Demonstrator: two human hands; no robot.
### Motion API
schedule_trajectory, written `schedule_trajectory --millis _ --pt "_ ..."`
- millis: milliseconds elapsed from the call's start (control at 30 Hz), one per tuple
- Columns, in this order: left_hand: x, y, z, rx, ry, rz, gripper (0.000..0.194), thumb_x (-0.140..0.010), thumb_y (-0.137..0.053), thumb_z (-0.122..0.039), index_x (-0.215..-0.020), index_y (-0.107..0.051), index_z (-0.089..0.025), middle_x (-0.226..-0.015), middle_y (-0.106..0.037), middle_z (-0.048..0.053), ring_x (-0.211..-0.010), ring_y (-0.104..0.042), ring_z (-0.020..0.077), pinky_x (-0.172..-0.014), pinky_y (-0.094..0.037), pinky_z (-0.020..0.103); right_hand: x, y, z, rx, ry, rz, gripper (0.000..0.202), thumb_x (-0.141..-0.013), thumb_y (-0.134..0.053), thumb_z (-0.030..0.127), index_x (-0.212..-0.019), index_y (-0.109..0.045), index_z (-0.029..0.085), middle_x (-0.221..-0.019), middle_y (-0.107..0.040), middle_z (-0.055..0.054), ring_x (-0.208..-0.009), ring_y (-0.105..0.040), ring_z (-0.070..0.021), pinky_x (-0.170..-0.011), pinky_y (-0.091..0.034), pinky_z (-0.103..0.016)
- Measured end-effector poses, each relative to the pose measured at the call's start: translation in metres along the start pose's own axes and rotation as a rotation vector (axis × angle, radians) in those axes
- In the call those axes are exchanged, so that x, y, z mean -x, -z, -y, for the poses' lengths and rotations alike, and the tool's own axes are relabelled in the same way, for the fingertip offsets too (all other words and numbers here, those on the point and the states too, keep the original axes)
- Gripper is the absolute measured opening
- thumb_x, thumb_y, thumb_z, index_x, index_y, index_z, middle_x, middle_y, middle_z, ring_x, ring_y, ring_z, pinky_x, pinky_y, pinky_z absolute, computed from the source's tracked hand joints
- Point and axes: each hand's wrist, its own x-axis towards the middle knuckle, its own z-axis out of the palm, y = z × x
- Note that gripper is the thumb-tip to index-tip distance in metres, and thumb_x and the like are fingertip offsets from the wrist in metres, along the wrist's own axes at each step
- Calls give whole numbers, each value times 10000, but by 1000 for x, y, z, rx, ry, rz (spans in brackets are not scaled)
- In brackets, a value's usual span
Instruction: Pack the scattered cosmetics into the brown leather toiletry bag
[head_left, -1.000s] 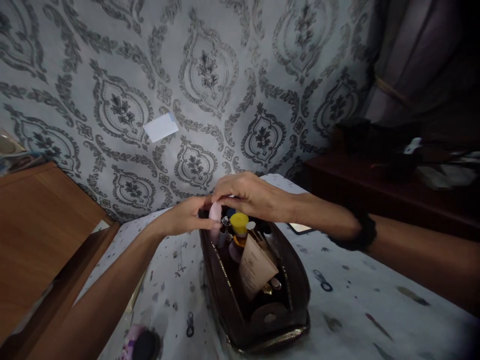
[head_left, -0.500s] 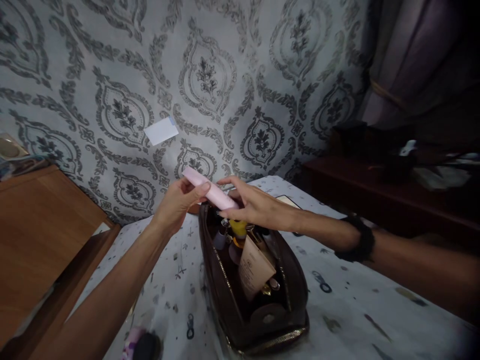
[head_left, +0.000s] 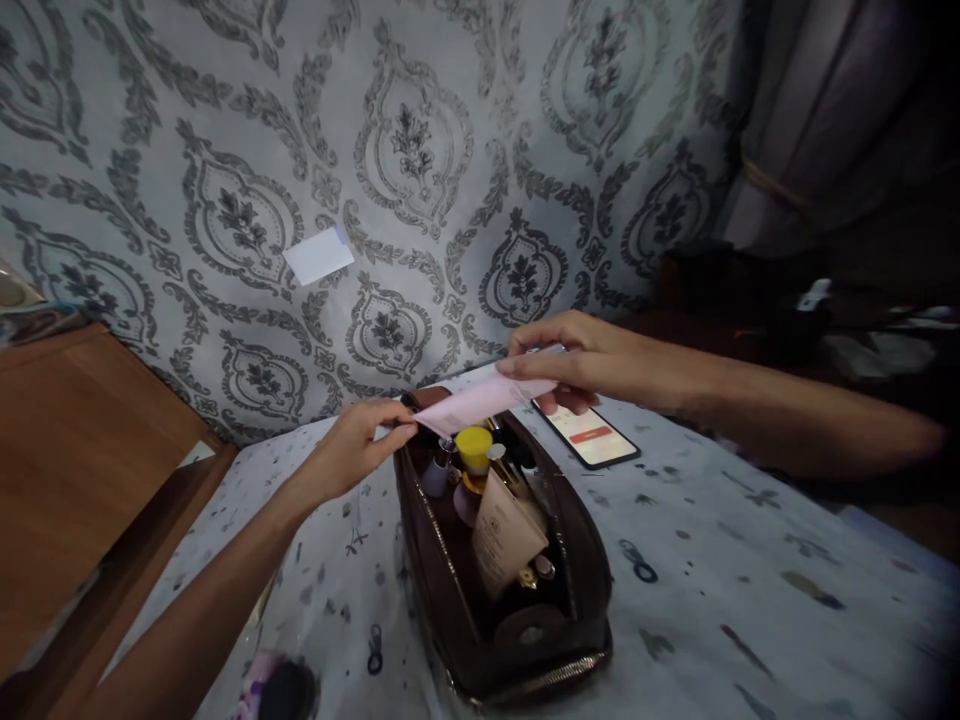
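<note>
A pale pink squeeze tube [head_left: 476,400] stretches slantwise above the far end of an open brown toiletry bag [head_left: 439,610]. My right hand [head_left: 566,362] grips its upper right end. At the flat lower left end, my left hand [head_left: 375,440] is closed in a pinch. Inside the bag stand a beige tube [head_left: 504,540], a yellow-capped container [head_left: 474,447] and a small bottle with a silvery top [head_left: 437,475]. Several other small items in there are partly hidden.
A lit phone [head_left: 592,440] lies on the patterned sheet [head_left: 690,590], right of the bag. A pink item with a dark round part [head_left: 285,690] rests at the near left. Wooden furniture [head_left: 67,450] stands left; a patterned wall [head_left: 420,200] rises behind.
My right hand has moved right and up with its end of the pink tube, uncovering the phone and the yellow cap. My left hand has shifted slightly down, to the tube's flat end.
</note>
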Motion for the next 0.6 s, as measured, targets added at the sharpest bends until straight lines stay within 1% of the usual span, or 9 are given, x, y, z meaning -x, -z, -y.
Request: schedule_trajectory --millis 67,133,200,267,367,433,500,533,600 --pt "-1 0 0 -34 -21 7 243 -920 -481 -328 -915 -683 -195 -983 -738 42 -922 -647 219 -790 -462 297 -3 -4 6 -33 -124 69 311 -870 -630 398 -663 -582 170 -423 -516 28 -325 -362 -57 -335 -196 -210" --pt "-1 1 0 -46 -34 8 230 -901 -464 -259 -976 -672 -196 -1026 -733 46 -944 -646 223 -803 -469 306 -7 -8 11 -79 -200 106 321 -910 -559 343 -644 -574 164 -401 -485 32 -304 -312 -46 -324 -157 -206" --pt "-1 4 -2 -13 -33 19 287 -864 -451 -188 -1078 -642 -196 -1093 -721 50 -970 -650 220 -792 -481 299 -13 -11 13 -96 -245 127 335 -921 -529 318 -626 -561 161 -390 -467 31 -297 -309 -45 -316 -164 -197" --pt "-1 6 -4 34 -28 44 342 -855 -452 -169 -1158 -609 -196 -1163 -700 56 -1029 -642 220 -800 -489 291 -19 -13 13 -77 -285 130 347 -924 -527 321 -617 -555 162 -385 -462 27 -296 -318 -48 -307 -177 -189" --pt "-2 7 -9 13 -66 111 294 -935 -466 -288 -1182 -603 -206 -1168 -681 56 -1058 -608 227 -848 -463 300 -26 -16 14 -43 -374 96 408 -954 -489 357 -593 -534 172 -369 -447 22 -284 -295 -51 -295 -164 -189" --pt "-4 5 -11 -25 -99 162 283 -974 -452 -382 -1098 -628 -199 -1034 -680 45 -939 -600 209 -812 -439 297 -27 -16 13 -52 -423 92 445 -971 -464 405 -598 -536 175 -382 -461 12 -285 -291 -52 -290 -156 -199" --pt "-7 2 -11 -31 -106 204 291 -989 -434 -400 -976 -628 -184 -887 -641 22 -806 -567 179 -746 -412 287 -25 -12 10 -103 -410 133 433 -958 -498 472 -659 -579 169 -428 -504 1 -305 -322 -57 -294 -178 -204" --pt "-8 1 -11 -25 -103 219 293 -993 -429 -394 -926 -616 -179 -846 -615 13 -770 -549 170 -723 -400 284 -23 -10 7 -145 -371 164 395 -934 -546 497 -728 -612 166 -462 -534 0 -325 -354 -61 -302 -202 -202" --pt "-11 0 -11 -4 -102 244 297 -997 -420 -389 -870 -585 -176 -825 -587 7 -757 -532 165 -706 -387 281 -16 -3 1 -236 -233 218 324 -864 -673 491 -941 -647 178 -557 -605 4 -388 -443 -71 -335 -255 -188"
